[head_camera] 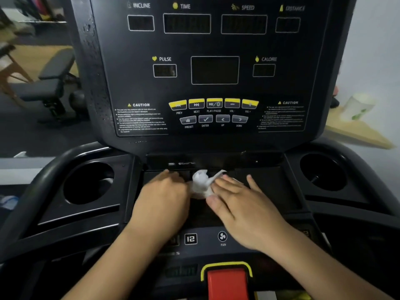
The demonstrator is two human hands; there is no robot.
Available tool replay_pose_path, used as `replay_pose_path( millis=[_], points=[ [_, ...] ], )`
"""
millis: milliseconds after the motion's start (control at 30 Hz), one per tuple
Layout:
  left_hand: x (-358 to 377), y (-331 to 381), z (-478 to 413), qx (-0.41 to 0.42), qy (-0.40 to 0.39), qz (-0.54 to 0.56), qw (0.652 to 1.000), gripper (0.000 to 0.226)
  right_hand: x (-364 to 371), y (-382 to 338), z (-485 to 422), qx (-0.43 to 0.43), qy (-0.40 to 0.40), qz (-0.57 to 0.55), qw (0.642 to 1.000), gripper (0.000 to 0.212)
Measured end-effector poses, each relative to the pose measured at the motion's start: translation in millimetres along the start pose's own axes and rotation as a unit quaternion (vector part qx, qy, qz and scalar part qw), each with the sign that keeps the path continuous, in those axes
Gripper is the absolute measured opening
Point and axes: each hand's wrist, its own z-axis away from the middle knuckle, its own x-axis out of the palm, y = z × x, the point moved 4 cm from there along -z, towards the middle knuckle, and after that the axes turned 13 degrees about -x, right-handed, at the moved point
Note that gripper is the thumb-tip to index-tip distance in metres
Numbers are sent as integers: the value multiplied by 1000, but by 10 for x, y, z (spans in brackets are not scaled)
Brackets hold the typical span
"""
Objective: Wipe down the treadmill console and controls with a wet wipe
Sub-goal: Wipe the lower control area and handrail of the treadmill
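INCLINE, TIME, SPEED, DISTANCE, PULSE, CALORIE and CAUTION are printed on the console panel [216,44]. The buttons [213,104] are labelled PREV, NEXT, PLAY/PAUSE, PRESET, ENTER, UP, DOWN. 12 and FAN are marked on the lower keys [190,238].

The console panel [216,46] is smooth glossy black plastic, droplets beaded along its left edge; the near tray [272,187] is matt black plastic. The wet wipe [201,184] is white, fibrous, crumpled. The stop key [227,282] is glossy red plastic. Far right, the board [357,135] is pale wood.
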Motion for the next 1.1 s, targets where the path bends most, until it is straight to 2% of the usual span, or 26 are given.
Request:
replay_pose_path(
  millis=[67, 133, 233, 300, 367, 433, 467, 567, 667, 700, 833, 900, 1000, 1033, 1100],
  points=[
    [15, -18, -58, -13, 24, 17, 999, 17, -80, 44, -47, -4, 73, 37, 997, 47],
    [51, 68, -81, 5, 17, 71, 997, 13, -169, 93, -147, -3, 115, 48, 992, 31],
    [219, 144, -182, -3, -33, 78, 996, 20, -236, 137, -272, 19, 99, 27, 995, 37],
    [177, 157, -213, 20, -5, 61, 998, 11, -242, 123, -326, 10, 86, 67, 994, 28],
    [113, 124, -226, 42, 65, 63, 995, 11, -265, 115, -340, -15, 140, 91, 986, 27],
    [126, 69, -204, 40, 67, 82, 994, 19, -256, 136, -317, -42, 205, 57, 976, 20],
    [176, 48, -199, 40, 58, 87, 994, 19, -231, 131, -318, -50, 198, 40, 978, 22],
    [261, 48, -246, 71, 0, 98, 993, 23, -120, 143, -365, -59, 89, 27, 994, 29],
    [225, 96, -265, 55, -113, 79, 989, 24, -196, 147, -355, -17, 8, 77, 997, 22],
    [183, 118, -261, 54, -95, 66, 992, 24, -227, 153, -333, -3, -3, 78, 997, 22],
    [67, 165, -283, 68, 0, -13, 998, 19, -325, 166, -309, -31, 128, 164, 978, 14],
    [174, 133, -300, 63, 0, -33, 997, 17, -247, 193, -329, -27, 115, 216, 969, 15],
    [232, 121, -251, 34, -103, 4, 994, 26, -139, 238, -263, -26, 44, 197, 979, 29],
    [220, 112, -236, 37, -111, 3, 993, 26, -180, 226, -227, -43, 40, 189, 980, 28],
    [117, 112, -233, 61, -75, 1, 995, 23, -245, 215, -192, -55, 61, 131, 988, 24]
  ],
)
